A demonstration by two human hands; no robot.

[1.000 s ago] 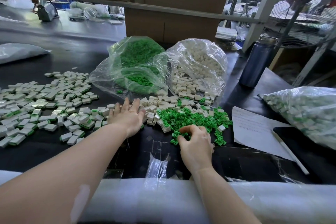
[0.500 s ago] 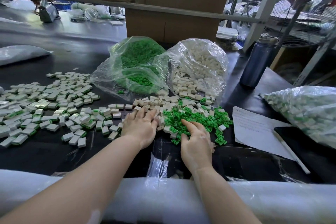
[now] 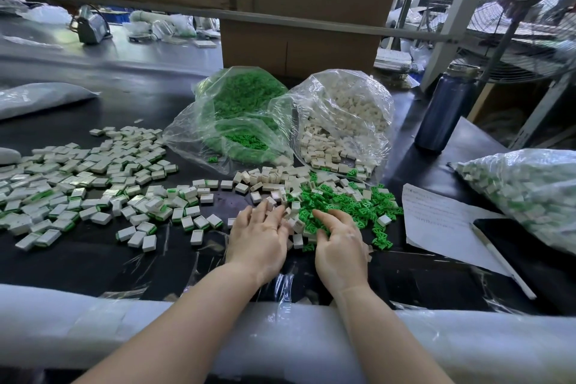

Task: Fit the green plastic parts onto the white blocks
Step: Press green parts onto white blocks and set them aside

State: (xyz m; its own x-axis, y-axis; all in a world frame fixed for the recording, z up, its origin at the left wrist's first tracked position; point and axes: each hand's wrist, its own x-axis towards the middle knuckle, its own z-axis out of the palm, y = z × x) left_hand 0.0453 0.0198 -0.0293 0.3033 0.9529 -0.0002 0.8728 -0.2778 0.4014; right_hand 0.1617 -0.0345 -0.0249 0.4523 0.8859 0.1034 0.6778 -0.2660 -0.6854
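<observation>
A loose heap of small green plastic parts (image 3: 343, 203) lies on the black table, mixed with bare white blocks (image 3: 274, 179) along its far and left edges. My left hand (image 3: 258, 235) lies palm down with straight fingers touching white blocks at the heap's left edge. My right hand (image 3: 338, 238) rests on the near side of the green heap, its fingers slightly bent over the parts. Whether it holds one I cannot tell. To the left spreads a wide scatter of white blocks with green parts fitted (image 3: 93, 184).
Two open clear bags stand behind the heap: one of green parts (image 3: 243, 121), one of white blocks (image 3: 343, 121). A dark bottle (image 3: 442, 109) stands at the right. A paper sheet (image 3: 439, 221), a pen (image 3: 501, 259) and a full bag (image 3: 530, 190) lie on the right. White foam (image 3: 280, 330) pads the near edge.
My left hand has slid right from the fitted blocks to the heap's left edge. My right hand uncurled from a pinch and now lies spread on the green parts.
</observation>
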